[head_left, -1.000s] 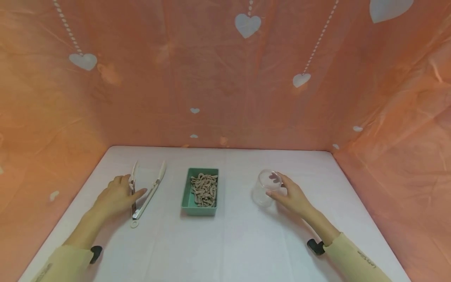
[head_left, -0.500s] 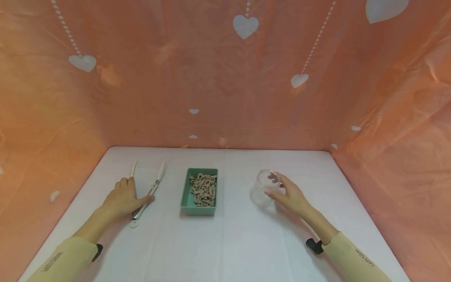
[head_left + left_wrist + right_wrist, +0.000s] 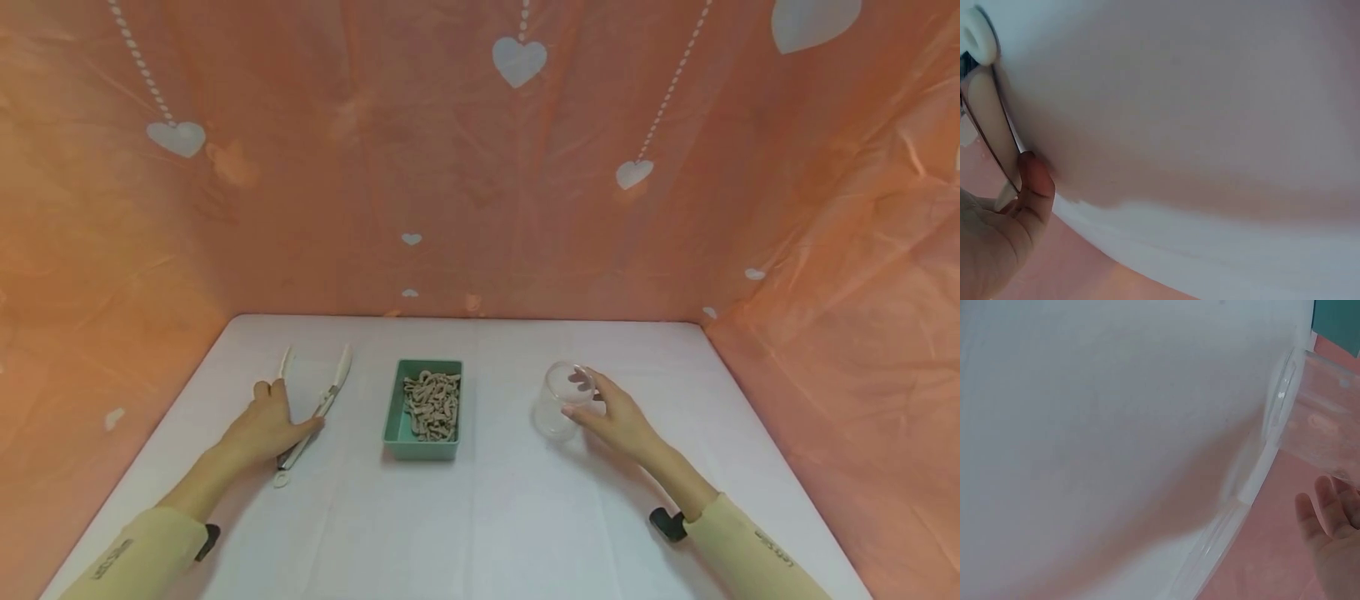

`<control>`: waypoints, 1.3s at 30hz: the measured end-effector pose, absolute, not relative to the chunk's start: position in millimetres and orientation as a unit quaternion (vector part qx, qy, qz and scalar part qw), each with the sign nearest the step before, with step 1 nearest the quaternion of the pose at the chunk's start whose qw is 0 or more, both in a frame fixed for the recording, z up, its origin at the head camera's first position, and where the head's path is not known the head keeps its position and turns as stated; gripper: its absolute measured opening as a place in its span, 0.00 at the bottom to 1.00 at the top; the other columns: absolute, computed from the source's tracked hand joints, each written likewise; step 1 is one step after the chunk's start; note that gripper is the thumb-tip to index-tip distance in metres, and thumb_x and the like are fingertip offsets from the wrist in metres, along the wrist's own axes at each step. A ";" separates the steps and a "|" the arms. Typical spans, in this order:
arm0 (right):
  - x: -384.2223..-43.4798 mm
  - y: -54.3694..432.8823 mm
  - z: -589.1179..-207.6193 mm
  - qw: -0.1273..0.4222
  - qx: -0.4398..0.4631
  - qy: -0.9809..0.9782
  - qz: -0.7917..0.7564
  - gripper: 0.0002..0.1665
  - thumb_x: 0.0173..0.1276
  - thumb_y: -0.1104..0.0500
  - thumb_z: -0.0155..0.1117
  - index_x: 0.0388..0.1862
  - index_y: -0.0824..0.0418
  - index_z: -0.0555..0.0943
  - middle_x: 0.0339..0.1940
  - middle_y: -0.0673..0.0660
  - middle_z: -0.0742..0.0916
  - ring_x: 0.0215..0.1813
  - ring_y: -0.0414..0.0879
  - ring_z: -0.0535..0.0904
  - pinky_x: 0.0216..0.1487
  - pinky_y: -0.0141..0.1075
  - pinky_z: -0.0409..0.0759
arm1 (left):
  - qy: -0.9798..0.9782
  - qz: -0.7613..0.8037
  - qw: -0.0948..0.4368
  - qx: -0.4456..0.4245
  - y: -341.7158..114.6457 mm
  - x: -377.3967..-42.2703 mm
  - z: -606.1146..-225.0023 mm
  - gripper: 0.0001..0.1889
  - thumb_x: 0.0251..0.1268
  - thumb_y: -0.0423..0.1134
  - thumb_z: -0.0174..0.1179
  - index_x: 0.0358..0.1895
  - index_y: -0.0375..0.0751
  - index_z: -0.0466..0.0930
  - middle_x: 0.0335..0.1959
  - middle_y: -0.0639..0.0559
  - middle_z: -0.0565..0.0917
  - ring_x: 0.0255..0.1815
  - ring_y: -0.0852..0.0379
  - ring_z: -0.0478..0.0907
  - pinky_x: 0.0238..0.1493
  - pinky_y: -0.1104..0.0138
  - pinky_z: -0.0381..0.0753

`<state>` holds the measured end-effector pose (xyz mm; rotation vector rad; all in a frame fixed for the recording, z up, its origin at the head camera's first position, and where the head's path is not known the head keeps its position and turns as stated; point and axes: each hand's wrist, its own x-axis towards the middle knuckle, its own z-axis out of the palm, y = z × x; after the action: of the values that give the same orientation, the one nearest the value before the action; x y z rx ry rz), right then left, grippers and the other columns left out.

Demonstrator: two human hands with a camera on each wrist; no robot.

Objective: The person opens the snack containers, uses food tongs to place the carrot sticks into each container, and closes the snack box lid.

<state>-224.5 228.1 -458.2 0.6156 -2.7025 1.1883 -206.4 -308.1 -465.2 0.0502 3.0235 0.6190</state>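
Note:
On the left of the table, a pair of white-and-metal tongs [image 3: 339,372] lies spread, tips pointing away. My left hand [image 3: 258,425] grips it from above, fingers at the left arm and thumb across the right one. The left wrist view shows the thumb [image 3: 1036,184] against the side of the tongs [image 3: 991,115], near their ring end. On the right stands a clear cup [image 3: 553,419]. My right hand [image 3: 618,417] holds its upper part, thumb in front and fingers behind. Some of those fingers [image 3: 1329,509] show beside the cup [image 3: 1319,415] in the right wrist view.
Between the hands stands a green rectangular tray [image 3: 422,451] with many small beige-grey curled pieces [image 3: 433,406]. A white cloth [image 3: 480,533] covers the table. Orange curtains with white hearts [image 3: 519,62] enclose the back and sides.
My left hand has shifted right over the tongs, and its thumb has come onto their right arm. The right hand stays at the cup.

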 end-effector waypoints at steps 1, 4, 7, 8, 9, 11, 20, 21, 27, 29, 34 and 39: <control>-224.7 228.1 -458.0 0.062 0.203 -0.895 0.393 0.39 0.68 0.57 0.74 0.72 0.70 0.71 0.63 0.65 0.84 0.64 0.62 0.79 0.63 0.59 0.77 | 0.978 0.204 0.028 0.016 -309.0 -206.3 -465.9 0.50 0.62 0.53 0.70 0.61 0.06 0.55 0.46 0.19 0.63 0.29 0.41 0.75 0.25 0.53 0.78; -225.1 227.9 -457.4 0.059 0.204 -0.895 0.391 0.40 0.69 0.56 0.74 0.73 0.70 0.70 0.63 0.65 0.84 0.64 0.62 0.79 0.63 0.58 0.77 | 0.977 0.211 0.023 0.017 -312.9 -206.0 -467.8 0.50 0.62 0.52 0.70 0.64 0.07 0.55 0.48 0.18 0.63 0.30 0.41 0.76 0.24 0.55 0.78; -224.9 227.5 -457.0 0.057 0.203 -0.895 0.393 0.40 0.68 0.56 0.74 0.74 0.70 0.70 0.63 0.65 0.83 0.64 0.62 0.79 0.62 0.58 0.77 | 0.977 0.211 0.012 0.023 -317.1 -205.8 -468.4 0.51 0.60 0.51 0.72 0.66 0.08 0.57 0.50 0.16 0.65 0.32 0.38 0.78 0.25 0.53 0.80; -224.6 227.7 -457.3 0.059 0.204 -0.895 0.391 0.40 0.68 0.56 0.74 0.73 0.70 0.70 0.63 0.65 0.84 0.64 0.62 0.79 0.62 0.58 0.77 | 0.977 0.210 0.007 0.026 -318.4 -205.9 -468.6 0.51 0.60 0.51 0.72 0.66 0.09 0.57 0.51 0.15 0.65 0.34 0.36 0.78 0.27 0.51 0.81; -224.3 227.8 -457.6 0.059 0.203 -0.895 0.392 0.40 0.68 0.56 0.74 0.73 0.70 0.70 0.63 0.65 0.84 0.64 0.62 0.79 0.62 0.58 0.77 | 0.977 0.211 0.004 0.027 -319.6 -205.8 -468.7 0.52 0.59 0.51 0.73 0.67 0.09 0.57 0.52 0.15 0.66 0.35 0.35 0.79 0.29 0.49 0.82; -223.9 227.8 -457.9 0.060 0.203 -0.896 0.392 0.40 0.68 0.56 0.74 0.73 0.70 0.71 0.63 0.65 0.84 0.64 0.62 0.79 0.61 0.58 0.78 | 0.976 0.216 0.001 0.025 -321.2 -204.7 -467.6 0.53 0.57 0.51 0.74 0.69 0.10 0.57 0.54 0.15 0.66 0.37 0.33 0.79 0.32 0.46 0.83; -224.8 228.2 -459.2 0.066 0.207 -0.895 0.389 0.39 0.68 0.57 0.74 0.73 0.70 0.71 0.63 0.65 0.84 0.64 0.62 0.79 0.61 0.57 0.78 | 0.963 0.265 -0.044 -0.014 -321.7 -200.9 -460.2 0.53 0.57 0.48 0.72 0.75 0.20 0.51 0.60 0.19 0.61 0.40 0.28 0.77 0.34 0.42 0.78; -224.8 228.4 -459.4 0.065 0.208 -0.896 0.388 0.39 0.68 0.57 0.74 0.73 0.70 0.71 0.63 0.65 0.84 0.64 0.61 0.79 0.61 0.57 0.78 | 0.962 0.268 -0.052 -0.016 -321.0 -200.6 -459.6 0.52 0.58 0.48 0.72 0.75 0.21 0.50 0.61 0.20 0.60 0.40 0.29 0.77 0.34 0.42 0.78; -224.9 228.8 -460.2 0.061 0.207 -0.897 0.386 0.39 0.69 0.57 0.73 0.73 0.70 0.70 0.63 0.65 0.83 0.64 0.61 0.79 0.62 0.58 0.78 | 0.951 0.295 -0.095 -0.007 -315.2 -200.9 -454.5 0.50 0.57 0.46 0.74 0.73 0.23 0.55 0.62 0.21 0.60 0.44 0.29 0.76 0.40 0.41 0.77; -224.9 228.7 -459.8 0.060 0.207 -0.896 0.388 0.39 0.69 0.57 0.74 0.73 0.70 0.70 0.63 0.65 0.83 0.65 0.62 0.79 0.62 0.58 0.78 | 0.945 0.307 -0.111 0.003 -314.4 -201.8 -451.4 0.49 0.55 0.47 0.77 0.71 0.23 0.58 0.61 0.21 0.62 0.48 0.29 0.74 0.45 0.38 0.76; -224.9 228.8 -458.9 0.060 0.206 -0.895 0.392 0.40 0.68 0.57 0.74 0.73 0.70 0.70 0.63 0.65 0.83 0.65 0.62 0.78 0.62 0.58 0.78 | 0.937 0.324 -0.124 0.039 -315.8 -203.4 -440.0 0.49 0.53 0.48 0.81 0.70 0.25 0.62 0.58 0.24 0.67 0.45 0.35 0.73 0.43 0.45 0.76; -225.4 228.6 -459.6 0.057 0.203 -0.895 0.393 0.40 0.68 0.56 0.74 0.74 0.69 0.70 0.64 0.65 0.83 0.66 0.61 0.78 0.62 0.58 0.77 | 0.943 0.314 -0.097 0.054 -315.7 -200.2 -420.3 0.51 0.56 0.54 0.78 0.75 0.32 0.59 0.49 0.37 0.73 0.34 0.49 0.75 0.31 0.61 0.72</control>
<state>-225.4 228.6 -459.6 0.6170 -2.7131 1.1927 -200.2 -315.7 -420.3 0.1815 3.1607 1.0531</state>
